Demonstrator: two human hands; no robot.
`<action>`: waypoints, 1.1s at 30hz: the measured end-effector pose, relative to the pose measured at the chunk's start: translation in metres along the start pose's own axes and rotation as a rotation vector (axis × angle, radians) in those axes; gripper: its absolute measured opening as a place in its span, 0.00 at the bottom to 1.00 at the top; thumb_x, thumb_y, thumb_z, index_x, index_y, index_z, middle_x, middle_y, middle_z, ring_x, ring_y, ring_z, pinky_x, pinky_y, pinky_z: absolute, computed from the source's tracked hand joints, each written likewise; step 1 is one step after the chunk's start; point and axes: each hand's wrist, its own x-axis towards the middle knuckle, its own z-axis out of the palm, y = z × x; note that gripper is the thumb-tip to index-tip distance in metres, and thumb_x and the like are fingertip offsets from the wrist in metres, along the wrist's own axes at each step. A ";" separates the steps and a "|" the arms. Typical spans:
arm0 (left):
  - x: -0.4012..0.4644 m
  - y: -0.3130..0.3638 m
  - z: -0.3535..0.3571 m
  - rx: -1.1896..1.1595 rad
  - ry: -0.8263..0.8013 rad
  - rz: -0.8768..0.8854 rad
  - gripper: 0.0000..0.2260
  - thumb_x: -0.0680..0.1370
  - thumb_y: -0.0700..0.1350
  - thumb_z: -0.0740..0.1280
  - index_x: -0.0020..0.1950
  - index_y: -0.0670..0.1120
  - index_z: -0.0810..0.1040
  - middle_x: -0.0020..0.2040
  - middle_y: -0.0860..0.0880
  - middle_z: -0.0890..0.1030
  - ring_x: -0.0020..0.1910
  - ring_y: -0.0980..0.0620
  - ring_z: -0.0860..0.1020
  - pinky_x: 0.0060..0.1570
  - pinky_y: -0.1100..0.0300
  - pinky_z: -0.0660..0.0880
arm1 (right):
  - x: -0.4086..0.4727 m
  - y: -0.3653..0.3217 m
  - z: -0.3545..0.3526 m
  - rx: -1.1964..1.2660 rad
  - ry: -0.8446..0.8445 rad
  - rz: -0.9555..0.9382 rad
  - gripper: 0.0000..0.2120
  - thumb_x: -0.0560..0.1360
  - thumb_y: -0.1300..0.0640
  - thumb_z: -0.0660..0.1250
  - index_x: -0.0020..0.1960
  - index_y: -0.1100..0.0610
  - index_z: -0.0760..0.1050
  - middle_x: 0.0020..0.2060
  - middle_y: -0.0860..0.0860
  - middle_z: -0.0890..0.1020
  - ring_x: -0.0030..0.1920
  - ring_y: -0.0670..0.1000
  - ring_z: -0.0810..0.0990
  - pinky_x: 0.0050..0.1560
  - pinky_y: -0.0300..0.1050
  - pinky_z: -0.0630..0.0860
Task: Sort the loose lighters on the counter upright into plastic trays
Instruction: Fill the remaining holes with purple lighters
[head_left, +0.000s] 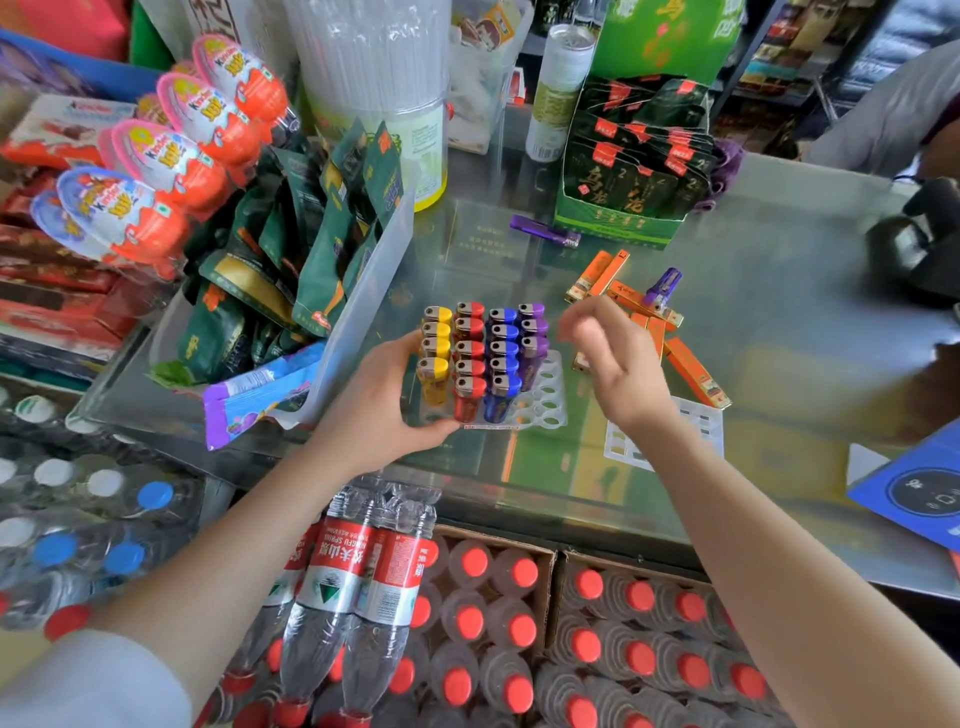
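Note:
A clear plastic tray (548, 400) sits on the glass counter with several lighters standing upright in yellow, red, blue and purple rows (480, 353); its right side shows bare holes. My left hand (384, 400) grips the tray's left edge. My right hand (608, 353) hovers just right of the tray, blurred, fingers loosely curled with nothing seen in them. Behind it lie several loose orange lighters (693, 371) and a purple lighter (662, 286). Another purple lighter (545, 230) lies farther back.
A clear bin of green snack packets (322, 249) stands left of the tray. A green display box of dark sachets (634, 171) is at the back. A second plastic tray (696, 421) lies flat at right. Bottled water crates sit below the counter edge.

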 end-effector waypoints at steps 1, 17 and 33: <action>0.000 -0.001 0.000 0.003 -0.003 -0.006 0.22 0.65 0.57 0.72 0.55 0.59 0.69 0.52 0.63 0.74 0.55 0.63 0.72 0.55 0.67 0.67 | 0.007 0.003 -0.002 0.002 0.042 0.025 0.20 0.75 0.44 0.52 0.46 0.59 0.72 0.37 0.51 0.78 0.38 0.46 0.74 0.38 0.40 0.68; -0.002 -0.009 0.004 0.024 -0.027 -0.096 0.30 0.64 0.53 0.74 0.62 0.50 0.69 0.56 0.56 0.74 0.58 0.58 0.70 0.60 0.59 0.66 | 0.134 0.051 0.021 -0.699 -0.120 0.132 0.15 0.76 0.62 0.60 0.63 0.61 0.67 0.61 0.60 0.73 0.60 0.61 0.68 0.58 0.55 0.68; 0.000 -0.007 0.003 0.022 -0.027 -0.101 0.31 0.64 0.59 0.72 0.64 0.54 0.67 0.58 0.58 0.74 0.61 0.59 0.69 0.61 0.55 0.68 | 0.036 0.008 -0.035 -0.038 0.139 0.241 0.06 0.70 0.58 0.70 0.47 0.51 0.79 0.31 0.44 0.76 0.29 0.45 0.71 0.31 0.35 0.68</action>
